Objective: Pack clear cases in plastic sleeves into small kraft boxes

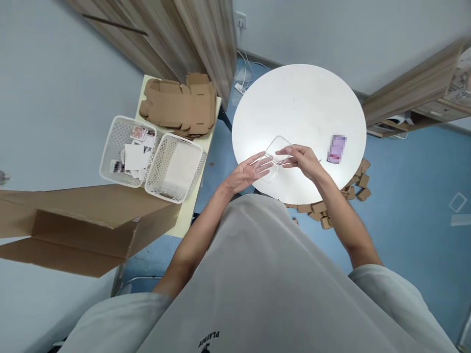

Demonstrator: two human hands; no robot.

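Note:
Over the near edge of the white round table, I see a clear, thin plastic case that looks unfolded into two square halves. My right hand pinches the upper half along its right side, thumb and fingers bent together. Beneath or behind the lower half, my left hand has its fingers stretched and spread; they show through the clear plastic. Whether those fingers bear any of its weight I cannot tell. A purple, pixelated flat item lies on the table, right of my right hand.
On the left, a pale yellow table bears flattened cardboard boxes and two white baskets, one with cards and papers, the other beside it. A large open carton stands nearer. Small brown boxes lie on the blue floor.

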